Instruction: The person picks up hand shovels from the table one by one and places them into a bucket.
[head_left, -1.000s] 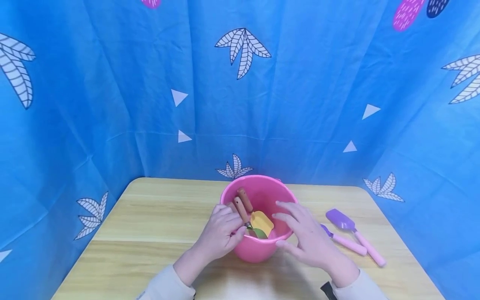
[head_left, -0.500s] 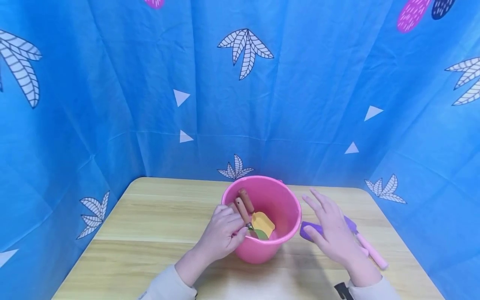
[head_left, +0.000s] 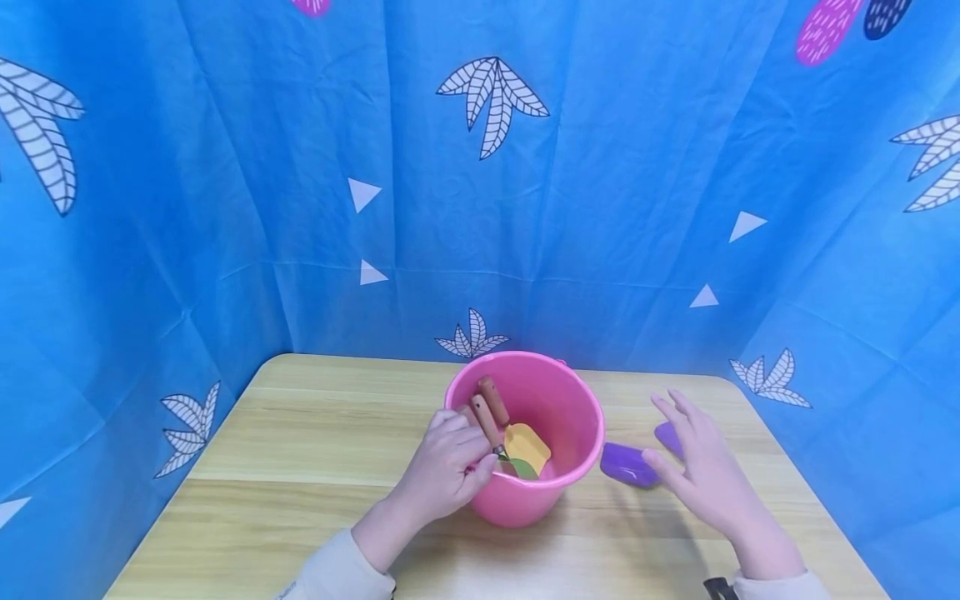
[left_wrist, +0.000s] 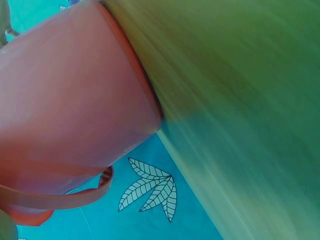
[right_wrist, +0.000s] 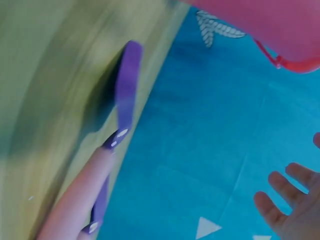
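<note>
A pink bucket (head_left: 517, 504) stands on the table, with my left hand (head_left: 450, 467) gripping its near left rim. Inside it lean tools with brown wooden handles (head_left: 486, 421), a yellow scoop-like piece (head_left: 527, 448) and a green blade (head_left: 519, 467). To the right, my right hand (head_left: 708, 479) hovers with spread fingers over two toy shovels. The nearer purple blade (head_left: 624, 465) and the farther one (head_left: 667, 437) show past it, while their handles are hidden from the head. One pink handle (right_wrist: 82, 192) appears in the right wrist view, apart from the open hand (right_wrist: 300, 205).
A light wooden table (head_left: 315, 433) carries everything. Blue curtain (head_left: 600, 208) printed with white leaves surrounds its back and sides. The bucket's strap handle (left_wrist: 65, 200) hangs at its side in the left wrist view.
My right hand has moved away from the bucket's right rim, rightward over the purple shovels. My left hand and the bucket stay in place.
</note>
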